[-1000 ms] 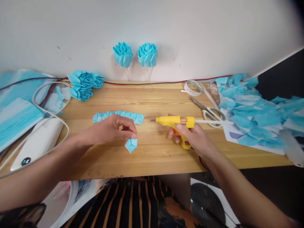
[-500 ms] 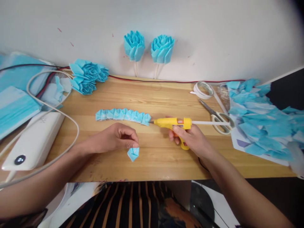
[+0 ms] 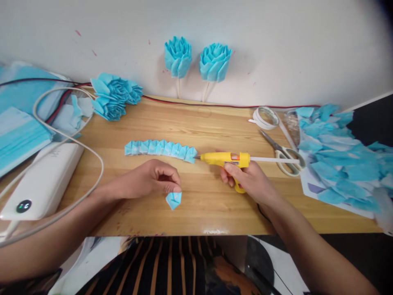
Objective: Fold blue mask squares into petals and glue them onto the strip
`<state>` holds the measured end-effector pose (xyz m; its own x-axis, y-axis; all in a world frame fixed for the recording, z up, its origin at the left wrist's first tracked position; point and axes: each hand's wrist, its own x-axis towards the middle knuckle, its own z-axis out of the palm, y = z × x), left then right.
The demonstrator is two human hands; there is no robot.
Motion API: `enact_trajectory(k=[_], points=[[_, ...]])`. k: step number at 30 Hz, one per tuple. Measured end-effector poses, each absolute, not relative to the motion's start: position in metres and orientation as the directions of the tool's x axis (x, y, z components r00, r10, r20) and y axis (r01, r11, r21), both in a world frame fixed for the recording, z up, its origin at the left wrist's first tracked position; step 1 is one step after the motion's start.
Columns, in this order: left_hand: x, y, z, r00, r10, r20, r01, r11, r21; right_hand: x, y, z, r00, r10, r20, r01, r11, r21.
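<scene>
My right hand (image 3: 245, 176) is wrapped round a yellow glue gun (image 3: 225, 159), with a white glue stick (image 3: 273, 159) poking out of its back end. The gun's nozzle is at the right end of a row of folded light-blue petals (image 3: 159, 150) lying on the table. Closed in a pinch, my left hand (image 3: 156, 178) holds one folded blue petal (image 3: 174, 200) by its upper edge, below the row and near the table's front. Whether glue is coming from the nozzle is too small to tell.
Two blue flowers on sticks (image 3: 178, 57) stand against the wall. More blue flowers (image 3: 113, 96) lie at back left, near a white power bank (image 3: 43, 180) and looping cable (image 3: 100, 164). At right are scissors (image 3: 287, 157), a tape roll (image 3: 266, 118) and a pile of blue pieces (image 3: 340, 164).
The view has shifted slightly. Both hands, the glue gun and the held petal keep nearly the same places relative to the row.
</scene>
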<state>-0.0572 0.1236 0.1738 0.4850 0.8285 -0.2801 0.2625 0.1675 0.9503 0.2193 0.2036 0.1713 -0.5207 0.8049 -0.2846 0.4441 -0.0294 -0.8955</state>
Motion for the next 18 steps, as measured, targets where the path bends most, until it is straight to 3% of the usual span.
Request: enact_trajectory(k=[18], points=[[-0.0568, 0.1235, 0.1749, 0.485, 0.825, -0.292, 0.281, 0.169, 0.945, 0.2171, 0.2082, 0.1727, -0.474, 0.833, -0.285, 0.489, -0.019, -0.872]])
